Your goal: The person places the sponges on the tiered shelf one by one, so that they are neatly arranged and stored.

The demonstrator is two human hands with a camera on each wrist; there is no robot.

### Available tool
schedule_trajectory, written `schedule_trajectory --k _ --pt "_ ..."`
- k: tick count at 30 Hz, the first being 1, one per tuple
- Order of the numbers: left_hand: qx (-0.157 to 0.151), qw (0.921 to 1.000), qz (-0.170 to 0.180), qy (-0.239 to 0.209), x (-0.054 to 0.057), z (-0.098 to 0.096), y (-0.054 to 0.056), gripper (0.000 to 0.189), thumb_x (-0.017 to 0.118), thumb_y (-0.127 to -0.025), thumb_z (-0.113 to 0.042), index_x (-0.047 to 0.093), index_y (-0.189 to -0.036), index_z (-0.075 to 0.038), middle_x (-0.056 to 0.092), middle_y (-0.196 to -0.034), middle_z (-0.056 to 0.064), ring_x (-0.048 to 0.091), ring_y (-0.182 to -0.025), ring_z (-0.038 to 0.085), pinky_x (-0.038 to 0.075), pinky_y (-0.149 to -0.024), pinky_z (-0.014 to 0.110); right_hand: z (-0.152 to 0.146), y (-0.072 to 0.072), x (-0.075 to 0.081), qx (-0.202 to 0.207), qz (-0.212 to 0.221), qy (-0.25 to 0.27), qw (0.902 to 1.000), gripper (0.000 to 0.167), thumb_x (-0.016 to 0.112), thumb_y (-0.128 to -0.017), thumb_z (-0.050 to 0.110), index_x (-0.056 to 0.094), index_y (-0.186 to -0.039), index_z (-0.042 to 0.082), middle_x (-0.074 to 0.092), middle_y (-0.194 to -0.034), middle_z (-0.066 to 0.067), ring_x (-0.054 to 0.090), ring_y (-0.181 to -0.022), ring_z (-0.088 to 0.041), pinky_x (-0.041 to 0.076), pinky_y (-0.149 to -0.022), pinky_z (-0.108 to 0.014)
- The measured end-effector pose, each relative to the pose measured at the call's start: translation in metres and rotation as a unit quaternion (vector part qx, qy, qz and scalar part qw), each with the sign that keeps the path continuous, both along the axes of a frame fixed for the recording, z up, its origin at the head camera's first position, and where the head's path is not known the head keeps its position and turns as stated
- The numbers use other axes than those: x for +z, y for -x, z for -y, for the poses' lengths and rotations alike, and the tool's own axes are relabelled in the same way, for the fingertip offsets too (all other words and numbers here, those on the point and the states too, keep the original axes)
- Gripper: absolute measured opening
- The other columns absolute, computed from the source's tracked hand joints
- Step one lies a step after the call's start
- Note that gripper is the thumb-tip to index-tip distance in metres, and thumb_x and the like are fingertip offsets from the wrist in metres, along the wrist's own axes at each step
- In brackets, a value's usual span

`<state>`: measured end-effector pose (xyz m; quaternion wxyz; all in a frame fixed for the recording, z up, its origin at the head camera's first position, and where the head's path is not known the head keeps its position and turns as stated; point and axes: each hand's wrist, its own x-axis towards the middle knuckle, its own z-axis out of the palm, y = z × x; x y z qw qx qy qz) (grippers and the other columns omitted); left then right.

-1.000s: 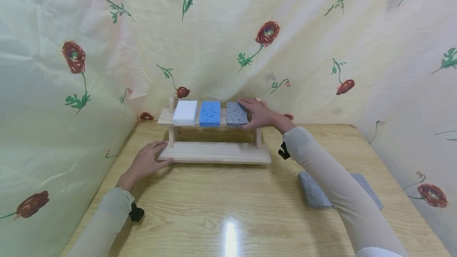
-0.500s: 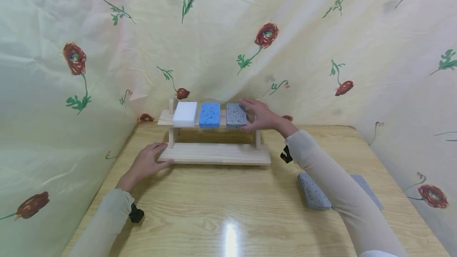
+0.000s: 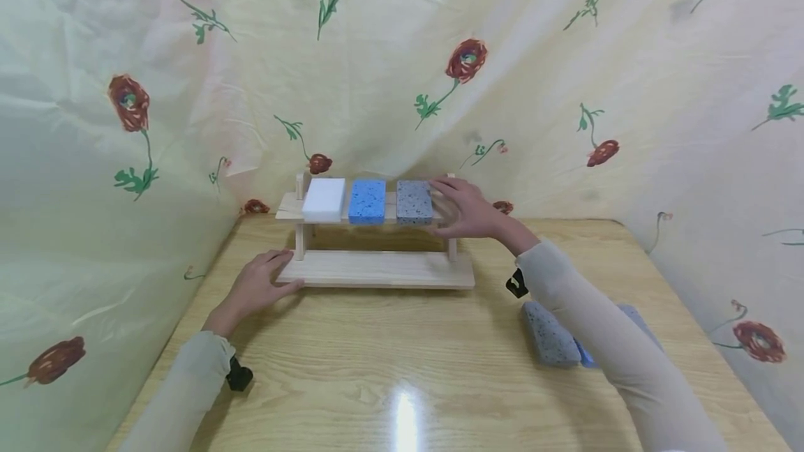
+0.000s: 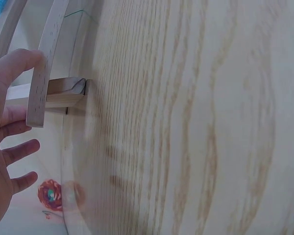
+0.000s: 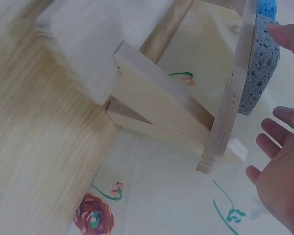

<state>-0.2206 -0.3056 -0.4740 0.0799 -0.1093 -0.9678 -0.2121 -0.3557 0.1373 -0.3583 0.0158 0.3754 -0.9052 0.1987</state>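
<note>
A two-tier wooden shelf (image 3: 383,269) stands against the back wall. On its upper board lie a white sponge (image 3: 324,199), a speckled blue sponge (image 3: 367,201) and a speckled grey sponge (image 3: 413,202), side by side with small gaps. My left hand (image 3: 257,284) holds the lower board's left end, thumb at the front edge and fingers at the back. My right hand (image 3: 467,211) is spread just right of the grey sponge; the right wrist view has its fingers (image 5: 272,132) off to the side of that sponge, holding nothing.
On the table (image 3: 377,368) at the right lies another speckled grey sponge (image 3: 549,333). A blue piece (image 3: 587,356) and a bluish-grey piece (image 3: 641,319) show beside it, partly hidden under my right forearm. Floral fabric (image 3: 377,75) hangs behind and at both sides.
My right hand has let go of the grey sponge on the upper board and drawn slightly right. The left hand and the sponges on the shelf have stayed put.
</note>
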Motion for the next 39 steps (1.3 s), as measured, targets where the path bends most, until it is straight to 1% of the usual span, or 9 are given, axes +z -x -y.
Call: schedule_trajectory --k 3,6,15,17,22,28,33,39 --pt "0.001 1.0 0.004 0.002 0.0 0.0 0.0 0.077 0.075 -0.089 -0.048 0.054 -0.144 0.001 0.053 -0.148 0.024 0.048 -0.137 0.046 0.039 -0.112 0.065 -0.007 -0.006 0.0 0.005 -0.003 0.006 1.0 0.104 0.086 -0.077 0.04 0.033 -0.158 0.004 0.03 -0.163 -0.022 0.023 -0.152 -0.042 0.016 -0.121 -0.068" --pt "0.0 1.0 0.004 0.004 0.0 0.0 0.0 0.077 0.075 -0.089 -0.048 0.054 -0.144 0.002 0.053 -0.147 0.024 0.048 -0.136 0.047 0.039 -0.112 0.065 -0.014 -0.012 -0.001 0.005 -0.005 0.014 0.9999 0.101 0.086 -0.076 0.039 0.036 -0.157 0.004 0.032 -0.162 -0.022 0.025 -0.151 -0.042 0.018 -0.12 -0.068" --pt "0.001 1.0 0.005 0.005 0.001 0.001 0.001 0.077 0.076 -0.089 -0.047 0.054 -0.144 0.002 0.053 -0.148 0.025 0.047 -0.137 0.048 0.038 -0.113 0.065 -0.034 -0.026 -0.006 0.003 -0.039 0.005 0.9992 0.098 0.085 -0.076 0.041 0.041 -0.154 0.003 0.038 -0.157 -0.022 0.033 -0.146 -0.043 0.029 -0.115 -0.066" --pt "0.0 1.0 0.005 0.004 0.001 0.001 0.002 0.077 0.075 -0.089 -0.047 0.054 -0.144 0.003 0.052 -0.148 0.025 0.047 -0.137 0.048 0.038 -0.113 0.065 -0.039 -0.03 -0.007 0.0 -0.036 0.005 0.9993 0.097 0.086 -0.075 0.041 0.042 -0.154 0.004 0.04 -0.156 -0.021 0.033 -0.145 -0.043 0.03 -0.114 -0.066" --pt "0.0 1.0 0.007 0.007 0.001 0.0 0.002 0.077 0.074 -0.09 -0.049 0.054 -0.144 0.002 0.052 -0.149 0.025 0.046 -0.137 0.048 0.038 -0.113 0.066 -0.052 -0.04 -0.009 -0.005 -0.022 -0.007 0.9997 0.098 0.085 -0.077 0.044 0.041 -0.155 0.006 0.039 -0.157 -0.02 0.032 -0.146 -0.041 0.029 -0.114 -0.066" --pt "0.001 0.9999 0.012 0.007 0.0 0.0 0.002 0.078 0.073 -0.09 -0.051 0.053 -0.145 0.002 0.051 -0.15 0.025 0.045 -0.138 0.048 0.037 -0.113 0.066 -0.069 -0.048 -0.013 0.008 -0.036 -0.015 0.9992 0.097 0.086 -0.076 0.043 0.042 -0.153 0.004 0.041 -0.156 -0.022 0.034 -0.143 -0.043 0.027 -0.112 -0.068" --pt "0.0 0.9999 0.011 0.008 -0.001 0.0 0.002 0.078 0.072 -0.091 -0.051 0.054 -0.145 0.002 0.052 -0.149 0.025 0.046 -0.137 0.048 0.038 -0.113 0.066 -0.084 -0.055 -0.017 0.013 -0.038 -0.023 0.9989 0.095 0.086 -0.076 0.041 0.044 -0.152 0.003 0.043 -0.154 -0.023 0.035 -0.141 -0.046 0.027 -0.109 -0.07" --pt "-0.002 0.9999 0.015 0.004 0.001 0.0 0.003 0.078 0.072 -0.091 -0.051 0.053 -0.145 0.002 0.051 -0.149 0.026 0.046 -0.136 0.049 0.037 -0.113 0.067 -0.102 -0.068 -0.023 0.005 -0.031 -0.054 0.998 0.098 0.088 -0.075 0.042 0.042 -0.153 0.004 0.043 -0.155 -0.021 0.036 -0.141 -0.042 0.027 -0.11 -0.069"
